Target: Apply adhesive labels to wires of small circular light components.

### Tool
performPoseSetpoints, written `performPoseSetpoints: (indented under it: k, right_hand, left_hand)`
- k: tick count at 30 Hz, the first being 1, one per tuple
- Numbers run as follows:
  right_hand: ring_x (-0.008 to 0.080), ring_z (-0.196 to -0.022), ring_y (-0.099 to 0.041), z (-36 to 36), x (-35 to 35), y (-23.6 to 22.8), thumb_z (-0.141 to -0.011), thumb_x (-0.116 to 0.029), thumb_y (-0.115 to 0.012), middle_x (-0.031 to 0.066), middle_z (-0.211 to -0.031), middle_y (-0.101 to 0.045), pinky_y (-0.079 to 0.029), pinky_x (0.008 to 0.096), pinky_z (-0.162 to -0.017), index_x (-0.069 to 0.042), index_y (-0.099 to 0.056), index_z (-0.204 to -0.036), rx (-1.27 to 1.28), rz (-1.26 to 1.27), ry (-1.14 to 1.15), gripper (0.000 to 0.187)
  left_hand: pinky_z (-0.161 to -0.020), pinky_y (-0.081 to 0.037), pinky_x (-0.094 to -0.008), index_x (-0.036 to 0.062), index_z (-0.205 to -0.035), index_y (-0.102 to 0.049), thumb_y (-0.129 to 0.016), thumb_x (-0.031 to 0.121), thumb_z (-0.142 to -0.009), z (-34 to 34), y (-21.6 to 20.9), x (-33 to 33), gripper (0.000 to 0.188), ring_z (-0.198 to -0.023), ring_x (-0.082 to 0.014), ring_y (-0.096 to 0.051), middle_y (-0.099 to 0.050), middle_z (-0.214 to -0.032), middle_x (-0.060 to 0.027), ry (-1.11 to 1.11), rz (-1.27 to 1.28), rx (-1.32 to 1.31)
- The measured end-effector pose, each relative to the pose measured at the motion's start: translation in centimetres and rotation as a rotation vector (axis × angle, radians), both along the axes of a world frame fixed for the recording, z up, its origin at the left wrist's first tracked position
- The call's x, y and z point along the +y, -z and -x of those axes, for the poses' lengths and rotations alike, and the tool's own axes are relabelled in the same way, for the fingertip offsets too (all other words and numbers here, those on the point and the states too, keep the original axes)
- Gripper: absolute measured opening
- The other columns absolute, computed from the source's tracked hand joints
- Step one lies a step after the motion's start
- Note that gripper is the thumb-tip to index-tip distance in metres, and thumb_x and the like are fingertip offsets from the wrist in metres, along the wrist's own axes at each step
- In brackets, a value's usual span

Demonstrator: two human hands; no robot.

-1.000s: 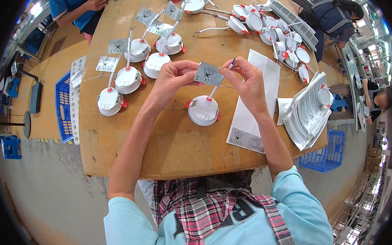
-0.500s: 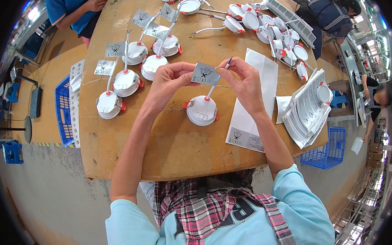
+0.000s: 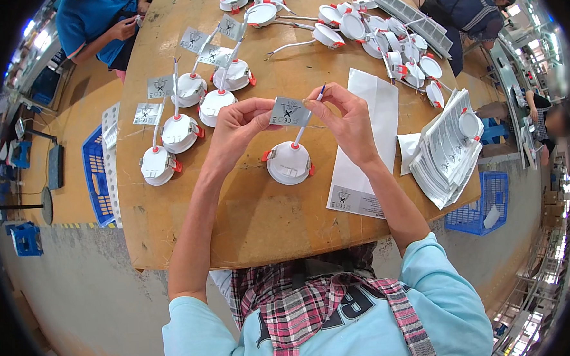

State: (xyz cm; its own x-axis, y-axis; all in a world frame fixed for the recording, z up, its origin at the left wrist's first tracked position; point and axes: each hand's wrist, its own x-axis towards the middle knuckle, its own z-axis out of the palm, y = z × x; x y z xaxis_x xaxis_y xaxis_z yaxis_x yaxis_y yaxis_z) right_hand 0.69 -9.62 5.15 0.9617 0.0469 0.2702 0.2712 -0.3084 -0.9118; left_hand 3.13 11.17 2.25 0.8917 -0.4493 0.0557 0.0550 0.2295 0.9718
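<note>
Between my hands is a silver label [image 3: 289,112] on the white cable [image 3: 299,136] of a round white downlight [image 3: 289,165] with red-tipped clips. My left hand [image 3: 238,127] is closed, its thumb and fingers pinching the label's left edge. On the other side my right hand [image 3: 346,120] pinches the label and cable near the cable's upper end, where a blue wire tip sticks out. Below them the downlight rests on the table, face down. Under my right forearm lies a white label sheet [image 3: 367,119] with one silver label left at its near end.
Labelled downlights [image 3: 179,133] stand at left on the brown table [image 3: 236,235]. Loose downlights [image 3: 354,27] are heaped at far right beside a white divider tray [image 3: 412,23]. A stack of sheets [image 3: 445,153] lies at right. Blue crates [image 3: 95,175] flank the table; people work nearby.
My hands keep their pinch on the label and cable, with little movement. The whole view has shifted slightly. A white piece near the far-right person's hand now shows in the right blue crate.
</note>
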Motion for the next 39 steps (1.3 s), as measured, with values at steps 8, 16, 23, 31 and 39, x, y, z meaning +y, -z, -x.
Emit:
performPoseSetpoints:
  k: [8, 16, 23, 31, 39]
  right_hand:
    - [0.0145, -0.076, -0.062, -0.1, 0.1, 0.4, -0.083, -0.010, -0.068, 0.0078, -0.079, -0.066, -0.048, 0.0283, -0.069, 0.002, -0.063, -0.086, -0.020, -0.001, 0.011, 0.013]
    - [0.0159, -0.075, -0.062, -0.1, 0.3, 0.6, -0.083, -0.010, -0.068, 0.0079, -0.077, -0.064, -0.048, 0.0299, -0.070, 0.001, -0.064, -0.088, -0.070, -0.045, 0.042, 0.013]
    - [0.0141, -0.070, -0.058, -0.2, 0.0, 0.4, -0.082, -0.010, -0.069, 0.0063, -0.076, -0.063, -0.045, 0.0292, -0.064, -0.001, -0.064, -0.090, -0.091, 0.036, 0.022, 0.013]
    - [0.0134, -0.068, -0.056, -0.2, 0.2, 0.2, -0.082, -0.010, -0.070, 0.0057, -0.075, -0.062, -0.044, 0.0285, -0.062, -0.001, -0.063, -0.089, -0.116, 0.039, 0.005, 0.014]
    - [0.0151, -0.073, -0.061, 0.2, 0.3, 0.0, -0.083, -0.010, -0.069, 0.0076, -0.076, -0.064, -0.048, 0.0296, -0.070, 0.000, -0.064, -0.091, -0.062, 0.031, -0.001, 0.014]
  left_hand:
    - [-0.083, -0.055, -0.0295, -0.0030, -0.111, -0.063, -0.058, 0.008, -0.092, 0.0, 0.0, 0.0, 0.023, -0.088, -0.0149, -0.067, -0.069, -0.098, -0.0102, 0.005, -0.008, -0.029]
    - [-0.083, -0.056, -0.0351, -0.0040, -0.108, -0.064, -0.061, 0.009, -0.089, 0.0, 0.0, 0.0, 0.023, -0.090, -0.0176, -0.066, -0.068, -0.099, -0.0122, -0.007, 0.016, 0.007]
    - [-0.084, -0.055, -0.0319, -0.0047, -0.109, -0.064, -0.058, 0.017, -0.091, -0.1, -0.7, 0.1, 0.028, -0.090, -0.0175, -0.067, -0.068, -0.100, -0.0132, -0.017, 0.101, 0.069]
    - [-0.077, -0.055, -0.0282, -0.0034, -0.108, -0.065, -0.057, 0.024, -0.094, 0.7, -0.7, -1.3, 0.032, -0.085, -0.0139, -0.066, -0.069, -0.094, -0.0111, -0.163, 0.031, 0.005]
    - [-0.073, -0.056, -0.0279, -0.0036, -0.104, -0.066, -0.062, 0.019, -0.092, 0.9, -0.7, -2.0, 0.026, -0.080, -0.0119, -0.066, -0.069, -0.091, -0.0086, -0.230, -0.012, -0.007]
